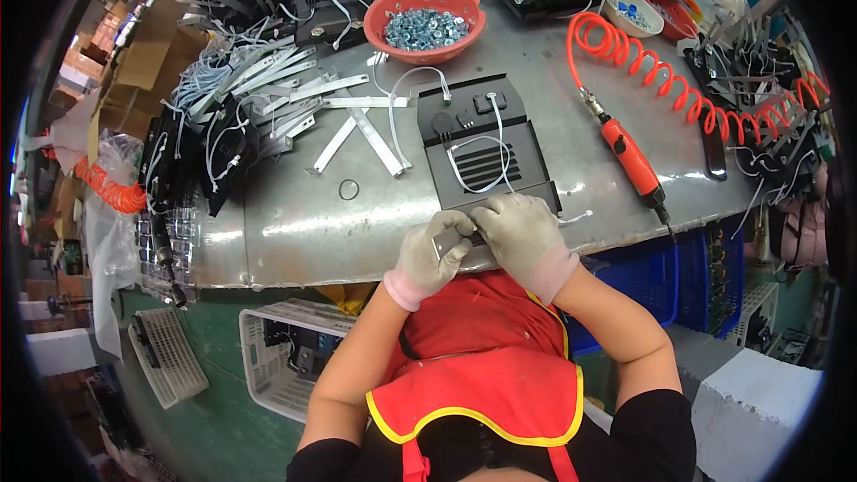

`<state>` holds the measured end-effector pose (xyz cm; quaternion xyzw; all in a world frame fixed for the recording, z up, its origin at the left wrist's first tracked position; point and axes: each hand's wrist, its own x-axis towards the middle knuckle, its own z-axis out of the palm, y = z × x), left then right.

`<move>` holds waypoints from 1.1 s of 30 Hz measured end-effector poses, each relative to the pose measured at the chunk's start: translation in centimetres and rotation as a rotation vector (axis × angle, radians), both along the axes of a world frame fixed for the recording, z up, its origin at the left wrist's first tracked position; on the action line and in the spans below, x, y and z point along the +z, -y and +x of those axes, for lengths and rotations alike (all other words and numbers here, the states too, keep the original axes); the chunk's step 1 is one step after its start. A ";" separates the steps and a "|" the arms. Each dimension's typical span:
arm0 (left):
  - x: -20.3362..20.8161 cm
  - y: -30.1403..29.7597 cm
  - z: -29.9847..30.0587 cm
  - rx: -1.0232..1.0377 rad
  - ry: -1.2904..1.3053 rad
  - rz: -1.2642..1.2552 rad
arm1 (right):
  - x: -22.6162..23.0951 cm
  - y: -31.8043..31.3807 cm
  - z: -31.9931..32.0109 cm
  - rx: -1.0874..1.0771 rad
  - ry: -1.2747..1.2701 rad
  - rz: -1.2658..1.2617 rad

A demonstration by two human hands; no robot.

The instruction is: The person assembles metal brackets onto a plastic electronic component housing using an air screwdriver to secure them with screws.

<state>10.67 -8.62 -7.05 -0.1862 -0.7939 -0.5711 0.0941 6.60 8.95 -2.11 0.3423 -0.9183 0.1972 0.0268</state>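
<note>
Where the bench curves off at the far left, an orange coiled hose hangs beside a cardboard box and a sheet of clear plastic. Next to these, a dark tool hangs nose down along the bench's edge. Below, on the green floor, a white basket lies tilted. On the metal bench, pale cables are heaped behind a loose fan of silvery strips, and a small dark ring lies alone in front of the strips. Farther back stands a red bowl of shiny metal fasteners.

Near the middle, at the bench's front edge, the gloved left hand pinches a small grey plate between thumb and fingers; whether this joins the panel is hidden. The black slotted panel lies flat just beyond both hands, with white wires looping over its face. To the right, the gloved right hand has its fingers bent in at the panel's near edge, and I cannot tell whether they grip anything.

Farther right, a red power screwdriver lies with its tip toward the front edge, joined to an orange spiral hose.
</note>
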 end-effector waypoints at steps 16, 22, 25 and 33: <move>1.4 2.4 3.4 0.297 0.192 0.501 | 3.4 -2.2 2.2 -0.107 0.255 -0.755; 2.8 1.8 6.9 0.314 0.018 -0.104 | 0.1 2.9 5.8 0.203 0.182 -0.506; 2.0 3.1 6.7 0.407 0.133 -0.057 | 0.0 4.6 4.9 0.201 0.131 -0.539; 3.3 6.4 2.1 0.500 0.525 0.488 | 3.1 8.8 1.7 0.227 0.152 -0.576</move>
